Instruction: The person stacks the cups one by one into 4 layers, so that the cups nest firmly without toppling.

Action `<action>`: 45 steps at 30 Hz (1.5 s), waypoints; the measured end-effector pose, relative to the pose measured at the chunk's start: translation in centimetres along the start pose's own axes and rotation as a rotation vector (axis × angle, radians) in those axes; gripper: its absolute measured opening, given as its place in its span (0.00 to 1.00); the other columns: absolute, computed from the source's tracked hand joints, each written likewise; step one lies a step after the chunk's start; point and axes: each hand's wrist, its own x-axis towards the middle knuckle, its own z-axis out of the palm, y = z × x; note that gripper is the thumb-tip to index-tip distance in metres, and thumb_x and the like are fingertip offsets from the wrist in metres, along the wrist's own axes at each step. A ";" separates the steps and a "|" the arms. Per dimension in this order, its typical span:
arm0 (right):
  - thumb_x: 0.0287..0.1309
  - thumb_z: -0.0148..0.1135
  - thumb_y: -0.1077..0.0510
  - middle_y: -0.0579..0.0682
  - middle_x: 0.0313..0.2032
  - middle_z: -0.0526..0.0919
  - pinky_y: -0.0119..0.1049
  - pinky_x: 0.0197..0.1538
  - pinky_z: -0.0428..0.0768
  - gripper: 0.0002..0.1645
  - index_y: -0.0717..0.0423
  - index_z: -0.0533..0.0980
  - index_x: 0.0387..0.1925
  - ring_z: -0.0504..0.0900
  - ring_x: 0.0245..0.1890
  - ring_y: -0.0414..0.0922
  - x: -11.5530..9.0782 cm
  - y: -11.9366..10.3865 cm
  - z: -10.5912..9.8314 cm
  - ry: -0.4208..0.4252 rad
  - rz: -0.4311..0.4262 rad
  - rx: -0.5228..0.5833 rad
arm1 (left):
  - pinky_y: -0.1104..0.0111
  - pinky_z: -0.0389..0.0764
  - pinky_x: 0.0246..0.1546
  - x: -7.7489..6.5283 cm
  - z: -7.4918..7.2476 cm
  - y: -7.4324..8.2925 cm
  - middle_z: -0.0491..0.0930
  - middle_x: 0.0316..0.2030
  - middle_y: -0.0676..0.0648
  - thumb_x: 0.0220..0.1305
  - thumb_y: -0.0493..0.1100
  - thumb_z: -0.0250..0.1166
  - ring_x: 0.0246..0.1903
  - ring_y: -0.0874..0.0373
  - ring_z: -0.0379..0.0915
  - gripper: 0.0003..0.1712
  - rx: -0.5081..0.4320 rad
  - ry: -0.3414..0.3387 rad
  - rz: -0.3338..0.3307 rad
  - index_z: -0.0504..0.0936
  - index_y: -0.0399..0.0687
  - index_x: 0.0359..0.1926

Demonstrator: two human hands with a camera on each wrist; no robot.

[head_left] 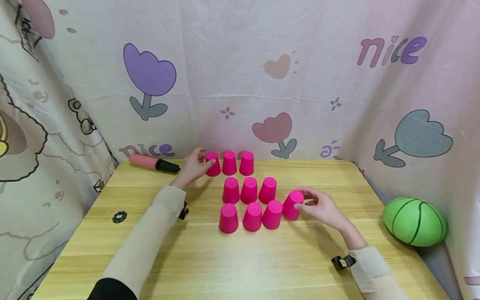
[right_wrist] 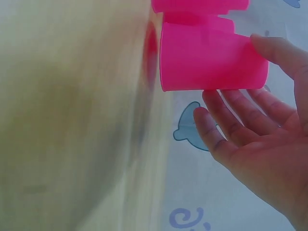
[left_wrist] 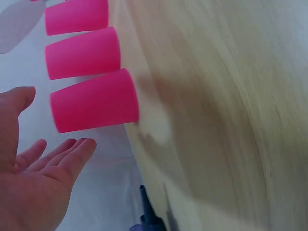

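Note:
Several pink plastic cups stand upside down on the wooden table in rows. My left hand (head_left: 193, 168) is beside the leftmost back-row cup (head_left: 213, 164). In the left wrist view, a gap shows between the spread fingers (left_wrist: 79, 159) and that cup (left_wrist: 94, 102), and the palm holds nothing. At the right end of the front row, my right hand (head_left: 321, 205) pinches a slightly tilted pink cup (head_left: 292, 205) between thumb and fingers. The right wrist view shows the thumb on one side of this cup (right_wrist: 209, 60) and the fingertips against the other.
A pink hand pump (head_left: 153, 163) with a black end lies at the back left. A black round chip (head_left: 119, 216) is on the left of the table (head_left: 232, 266). To the right rests a green ball (head_left: 415, 221). Printed curtains (head_left: 225, 62) hang behind.

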 end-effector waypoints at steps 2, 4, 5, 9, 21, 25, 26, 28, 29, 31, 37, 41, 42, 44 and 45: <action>0.63 0.75 0.54 0.57 0.56 0.86 0.31 0.51 0.86 0.31 0.58 0.78 0.64 0.84 0.53 0.52 0.3 -0.2 -0.3 0.012 -0.001 -0.012 | 0.43 0.78 0.67 -0.5 -0.4 0.2 0.71 0.72 0.31 0.73 0.55 0.67 0.71 0.34 0.70 0.43 -0.008 0.002 0.008 0.61 0.44 0.78; 0.63 0.75 0.54 0.57 0.56 0.86 0.30 0.51 0.85 0.32 0.59 0.77 0.65 0.84 0.53 0.52 0.7 -0.4 -0.6 0.019 -0.008 -0.021 | 0.43 0.80 0.66 -1.1 -0.8 0.4 0.73 0.70 0.31 0.72 0.53 0.68 0.70 0.34 0.72 0.42 -0.018 0.009 0.024 0.62 0.44 0.78; 0.64 0.75 0.54 0.58 0.56 0.86 0.30 0.51 0.85 0.32 0.59 0.77 0.65 0.84 0.53 0.52 0.8 -0.5 -0.7 0.022 -0.012 -0.027 | 0.44 0.81 0.65 -1.3 -1.0 0.5 0.75 0.69 0.31 0.72 0.52 0.68 0.68 0.35 0.74 0.42 -0.018 0.013 0.036 0.62 0.44 0.78; 0.64 0.74 0.54 0.58 0.56 0.86 0.29 0.51 0.85 0.32 0.59 0.76 0.65 0.83 0.54 0.53 1.7 -0.9 -1.4 0.041 -0.022 -0.038 | 0.46 0.83 0.62 -2.4 -1.5 0.7 0.80 0.63 0.32 0.71 0.48 0.69 0.63 0.37 0.80 0.39 -0.020 0.020 0.108 0.65 0.42 0.75; 0.66 0.73 0.51 0.60 0.59 0.85 0.23 0.50 0.82 0.34 0.58 0.75 0.68 0.82 0.58 0.56 5.0 -2.3 -2.4 0.093 -0.011 -0.046 | 0.47 0.85 0.61 -7.0 -1.0 1.7 0.83 0.58 0.35 0.69 0.47 0.72 0.57 0.41 0.84 0.35 -0.050 -0.076 0.211 0.70 0.44 0.71; 0.66 0.73 0.48 0.59 0.60 0.84 0.27 0.53 0.82 0.35 0.57 0.75 0.69 0.82 0.59 0.55 6.3 -2.4 -2.4 0.104 0.007 -0.060 | 0.48 0.85 0.60 -8.4 -0.4 1.9 0.84 0.57 0.39 0.69 0.47 0.72 0.57 0.43 0.83 0.32 -0.054 -0.113 0.234 0.72 0.48 0.69; 0.67 0.72 0.48 0.59 0.60 0.84 0.29 0.55 0.82 0.35 0.56 0.74 0.70 0.82 0.60 0.55 6.6 -2.5 -2.4 0.104 0.012 -0.063 | 0.48 0.85 0.60 -8.8 -0.3 2.0 0.84 0.57 0.39 0.69 0.46 0.72 0.57 0.43 0.84 0.32 -0.057 -0.121 0.244 0.73 0.47 0.69; 0.67 0.71 0.47 0.59 0.60 0.84 0.36 0.56 0.83 0.35 0.55 0.74 0.70 0.81 0.60 0.56 7.2 -2.5 -2.3 0.104 0.018 -0.064 | 0.48 0.85 0.60 -9.5 -0.1 2.2 0.84 0.57 0.39 0.69 0.47 0.72 0.57 0.43 0.84 0.31 -0.057 -0.141 0.255 0.73 0.46 0.69; 0.67 0.71 0.47 0.59 0.60 0.84 0.39 0.56 0.83 0.35 0.55 0.74 0.70 0.81 0.61 0.57 7.5 -2.5 -2.3 0.104 0.019 -0.061 | 0.49 0.85 0.60 -9.8 0.0 2.3 0.84 0.57 0.39 0.69 0.46 0.72 0.57 0.43 0.84 0.31 -0.057 -0.150 0.264 0.74 0.46 0.69; 0.67 0.71 0.46 0.59 0.61 0.83 0.43 0.56 0.83 0.35 0.55 0.74 0.71 0.81 0.61 0.58 8.1 -2.6 -2.2 0.104 0.019 -0.054 | 0.49 0.85 0.60 -10.5 0.3 2.4 0.85 0.57 0.39 0.69 0.47 0.73 0.57 0.42 0.84 0.31 -0.067 -0.175 0.278 0.75 0.46 0.68; 0.66 0.72 0.47 0.59 0.60 0.84 0.47 0.56 0.84 0.34 0.54 0.75 0.69 0.81 0.61 0.59 9.6 -3.0 -1.7 0.113 0.005 -0.035 | 0.49 0.84 0.61 -12.1 1.3 2.4 0.85 0.59 0.39 0.68 0.49 0.73 0.58 0.43 0.83 0.32 -0.071 -0.240 0.299 0.76 0.48 0.69; 0.65 0.73 0.47 0.58 0.59 0.85 0.48 0.56 0.84 0.33 0.53 0.76 0.68 0.82 0.61 0.58 10.5 -3.0 -1.2 0.109 0.004 -0.022 | 0.49 0.85 0.61 -13.0 2.0 2.2 0.84 0.59 0.38 0.68 0.50 0.72 0.58 0.42 0.83 0.33 -0.071 -0.289 0.345 0.75 0.44 0.69; 0.65 0.73 0.47 0.58 0.58 0.85 0.48 0.56 0.84 0.33 0.53 0.76 0.67 0.82 0.61 0.57 10.7 -2.9 -1.1 0.108 0.006 -0.017 | 0.50 0.85 0.61 -13.2 2.2 2.2 0.84 0.59 0.38 0.68 0.50 0.72 0.58 0.42 0.83 0.33 -0.073 -0.300 0.360 0.75 0.43 0.69; 0.65 0.73 0.47 0.58 0.58 0.85 0.48 0.56 0.84 0.33 0.53 0.76 0.67 0.82 0.60 0.57 11.1 -2.9 -0.8 0.108 0.008 -0.010 | 0.51 0.85 0.60 -13.6 2.4 2.2 0.84 0.59 0.39 0.67 0.50 0.73 0.58 0.44 0.83 0.34 -0.066 -0.312 0.382 0.75 0.42 0.69; 0.65 0.73 0.47 0.58 0.58 0.85 0.47 0.56 0.84 0.34 0.54 0.76 0.68 0.82 0.60 0.57 11.4 -2.9 -0.7 0.107 0.006 -0.011 | 0.52 0.85 0.60 -13.8 2.5 2.2 0.84 0.59 0.40 0.67 0.50 0.73 0.58 0.45 0.83 0.34 -0.061 -0.315 0.387 0.76 0.42 0.68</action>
